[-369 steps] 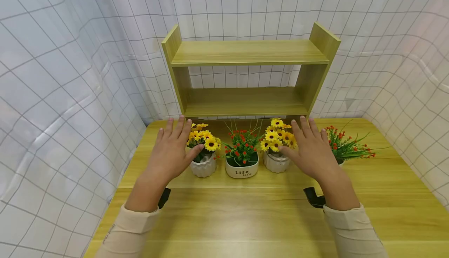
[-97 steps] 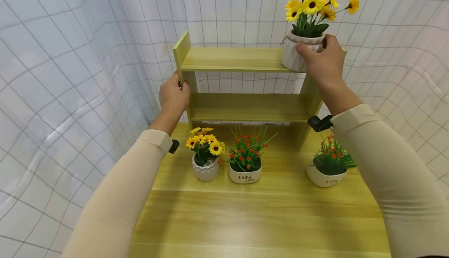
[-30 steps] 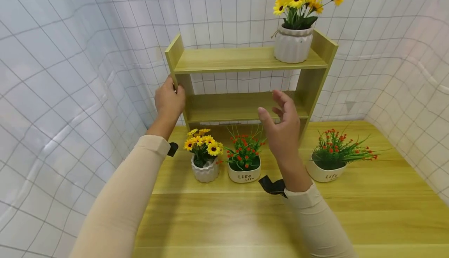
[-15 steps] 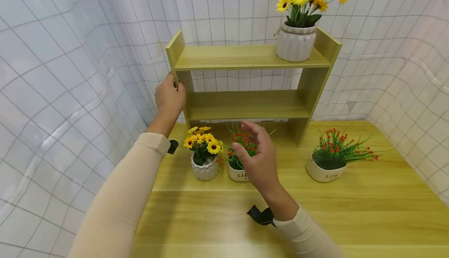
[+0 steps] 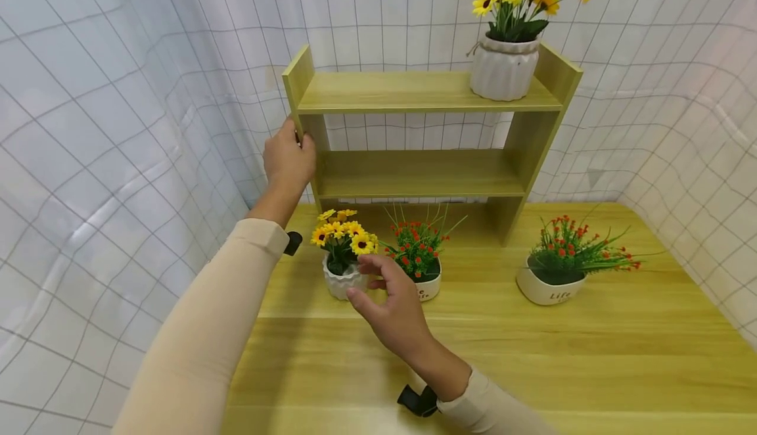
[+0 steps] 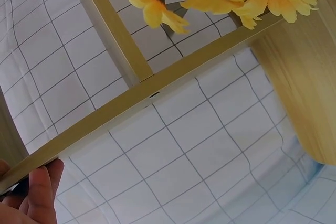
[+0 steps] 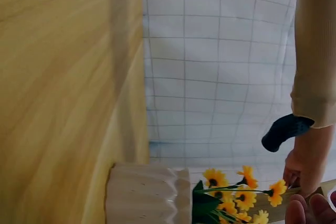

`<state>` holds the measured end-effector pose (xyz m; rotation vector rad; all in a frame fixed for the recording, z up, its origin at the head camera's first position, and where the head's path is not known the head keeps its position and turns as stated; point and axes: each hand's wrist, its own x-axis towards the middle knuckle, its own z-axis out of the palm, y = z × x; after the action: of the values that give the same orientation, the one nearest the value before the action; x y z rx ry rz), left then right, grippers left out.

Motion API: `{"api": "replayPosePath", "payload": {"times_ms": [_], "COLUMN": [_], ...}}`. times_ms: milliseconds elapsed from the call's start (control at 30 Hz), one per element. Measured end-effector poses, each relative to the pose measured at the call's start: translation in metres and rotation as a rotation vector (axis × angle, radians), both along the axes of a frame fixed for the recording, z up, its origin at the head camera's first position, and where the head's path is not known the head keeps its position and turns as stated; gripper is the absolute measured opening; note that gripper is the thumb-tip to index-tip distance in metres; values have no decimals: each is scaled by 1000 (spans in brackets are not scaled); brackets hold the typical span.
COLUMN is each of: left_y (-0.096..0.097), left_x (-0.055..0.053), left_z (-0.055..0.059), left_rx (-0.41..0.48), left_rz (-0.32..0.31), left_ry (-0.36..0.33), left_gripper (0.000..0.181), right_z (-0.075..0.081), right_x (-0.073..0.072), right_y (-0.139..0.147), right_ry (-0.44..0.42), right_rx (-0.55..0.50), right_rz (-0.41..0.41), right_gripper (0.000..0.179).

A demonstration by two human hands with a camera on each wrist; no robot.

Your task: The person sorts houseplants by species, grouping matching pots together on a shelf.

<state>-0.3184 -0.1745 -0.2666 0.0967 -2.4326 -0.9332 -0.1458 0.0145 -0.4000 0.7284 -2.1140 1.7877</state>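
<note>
My left hand (image 5: 288, 159) grips the left side panel of a two-tier wooden shelf (image 5: 408, 90); in the left wrist view its fingertips (image 6: 41, 190) wrap the panel's edge. My right hand (image 5: 393, 303), thumb and fingers spread in a loose curve, is just right of a white pot of yellow sunflowers (image 5: 345, 282). Whether it touches that pot I cannot tell. The right wrist view has the ribbed white pot (image 7: 149, 192) close by. Partly behind the right hand stands a white "Life" pot (image 5: 430, 288) with red-flowered greenery.
A second sunflower pot (image 5: 504, 70) stands upright at the top tier's right end. Another "Life" pot (image 5: 550, 289) with red flowers sits on the wooden table (image 5: 591, 356) at the right. White gridded curtains (image 5: 195, 93) surround the table's back and sides.
Earlier, the right hand set a sunflower pot on the top tier and let it go. In the last second it has moved down and left to the other sunflower pot. The left hand stays on the panel.
</note>
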Motion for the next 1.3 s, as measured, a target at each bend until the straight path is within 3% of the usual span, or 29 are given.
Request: {"api": "replayPosePath", "payload": {"times_ms": [300,600,900,1300], "left_y": [1,2,2,2], "left_x": [2,1,1,1], "left_z": [2,3,2,2], "left_rx": [-1,-3,-3,-5], "left_rz": [17,18,15,19], "left_ry": [-22,-21,-28,-21], "left_gripper": [35,34,34,34], "right_z": [-28,-49,-64,-73], "right_x": [-10,-17,-25,-38], "right_y": [-15,-20,-22,-21], "right_ry": [-214,-337,-354,-370], "right_rx": [5,35,136,138], "right_rz": [-16,-22,-112,-142], "right_gripper": [39,42,49,55]}}
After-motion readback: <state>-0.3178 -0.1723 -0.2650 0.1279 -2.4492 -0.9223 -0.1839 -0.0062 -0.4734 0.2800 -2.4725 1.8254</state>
